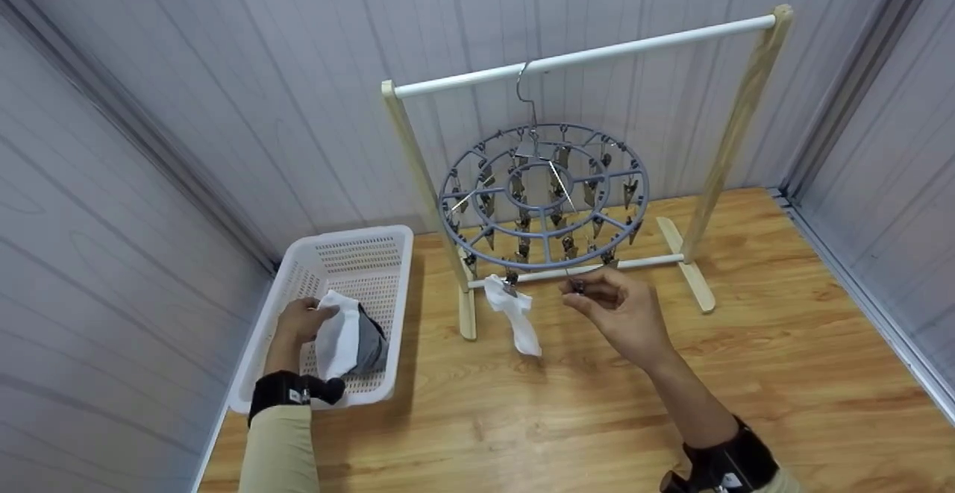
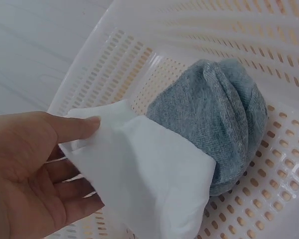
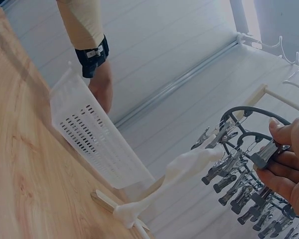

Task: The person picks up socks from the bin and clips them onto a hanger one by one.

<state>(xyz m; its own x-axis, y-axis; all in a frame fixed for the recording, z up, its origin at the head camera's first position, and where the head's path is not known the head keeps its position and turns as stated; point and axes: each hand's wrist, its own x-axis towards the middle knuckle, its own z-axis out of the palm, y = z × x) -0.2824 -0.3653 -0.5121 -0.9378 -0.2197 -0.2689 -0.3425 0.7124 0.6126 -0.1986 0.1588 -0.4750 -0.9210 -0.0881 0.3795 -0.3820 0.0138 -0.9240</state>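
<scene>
My left hand [image 1: 302, 319] [image 2: 35, 169] reaches into a white perforated basket [image 1: 388, 243] [image 2: 139, 30] and pinches a white sock [image 1: 337, 333] [image 2: 144, 184] between thumb and fingers. A grey sock [image 1: 371, 344] [image 2: 214, 129] lies under it in the basket. My right hand [image 1: 615, 306] [image 3: 284, 164] pinches a metal clip [image 1: 576, 284] [image 3: 264, 154] on the front rim of a round grey clip hanger [image 1: 545, 195] [image 3: 239, 114]. Another white sock [image 1: 515, 314] [image 3: 174, 174] hangs from a clip just left of that hand.
The clip hanger hangs by a hook from the white rail [image 1: 589, 53] of a wooden-legged rack [image 1: 735, 127] on a wooden floor [image 1: 567, 403]. Grey panelled walls [image 1: 224, 68] close in behind and on both sides. The basket sits against the left wall.
</scene>
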